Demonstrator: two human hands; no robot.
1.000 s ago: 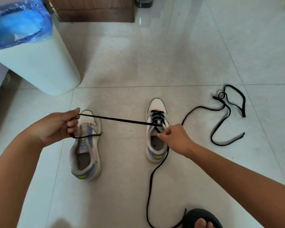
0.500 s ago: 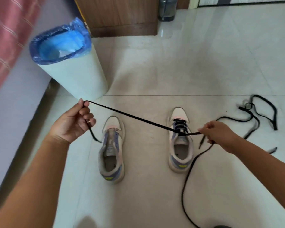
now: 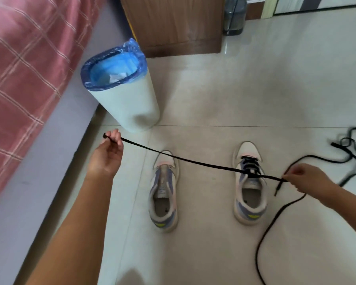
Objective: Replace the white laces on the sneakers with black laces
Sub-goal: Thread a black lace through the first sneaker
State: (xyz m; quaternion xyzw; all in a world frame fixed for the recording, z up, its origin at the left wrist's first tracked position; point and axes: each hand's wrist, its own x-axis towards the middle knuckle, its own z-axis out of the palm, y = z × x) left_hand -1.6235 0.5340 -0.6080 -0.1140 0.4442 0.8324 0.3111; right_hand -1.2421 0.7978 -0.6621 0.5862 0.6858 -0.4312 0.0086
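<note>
Laces: the black lace (image 3: 193,161), part-threaded through the right sneaker (image 3: 250,182) on the floor, is being pulled taut, left hand (image 3: 108,153) and right hand (image 3: 302,177) each pinching it, next likely threading the upper eyelets.

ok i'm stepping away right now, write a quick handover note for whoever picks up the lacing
Left hand: raised, fingers pinching one end of the black lace, pulled taut.
Right hand: pinching the same lace just right of the right sneaker; the rest of it trails loose on the floor.
Done: right sneaker has black lace through its front eyelets; no white lace seen on either shoe.
Left: finish lacing the upper eyelets of the right sneaker, then lace the left sneaker, which has none. The spare black lace lies on the floor at far right.
</note>
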